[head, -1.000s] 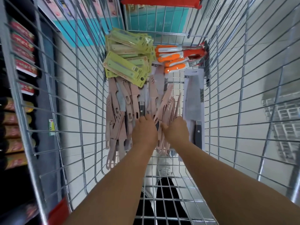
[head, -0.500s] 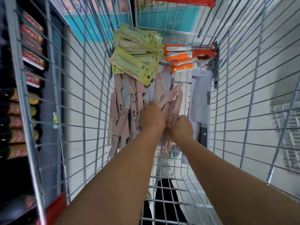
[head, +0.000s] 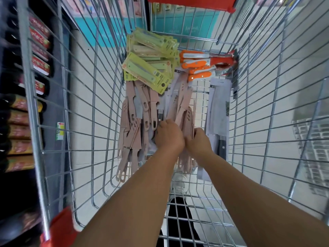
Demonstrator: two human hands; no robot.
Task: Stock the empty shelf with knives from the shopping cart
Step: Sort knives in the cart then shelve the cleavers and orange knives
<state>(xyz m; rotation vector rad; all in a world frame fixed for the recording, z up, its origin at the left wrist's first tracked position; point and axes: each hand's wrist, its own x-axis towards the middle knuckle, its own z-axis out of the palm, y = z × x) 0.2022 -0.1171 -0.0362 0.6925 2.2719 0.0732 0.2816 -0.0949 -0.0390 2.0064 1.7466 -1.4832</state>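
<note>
Both my arms reach down into a wire shopping cart (head: 99,111). On its floor lies a heap of pink sheathed knives (head: 131,125). My left hand (head: 169,135) and my right hand (head: 198,143) sit side by side in the middle, fingers curled around a bunch of pink knives (head: 183,107) whose tips fan upward. Behind them lie green-carded knives (head: 147,68), orange-handled knives (head: 199,65), and to the right a cleaver in white packaging (head: 218,107). The fingertips are hidden under the knives.
Wire cart walls rise close on both sides, with a red handle bar (head: 190,1) at the far end. A dark store shelf with red and orange packets (head: 23,111) stands at the left. Tiled floor and my shoe (head: 179,188) show through the cart bottom.
Both hands have drawn closer together around the bunch of pink knives, and the bunch has lifted slightly off the heap. The view has shifted a little.
</note>
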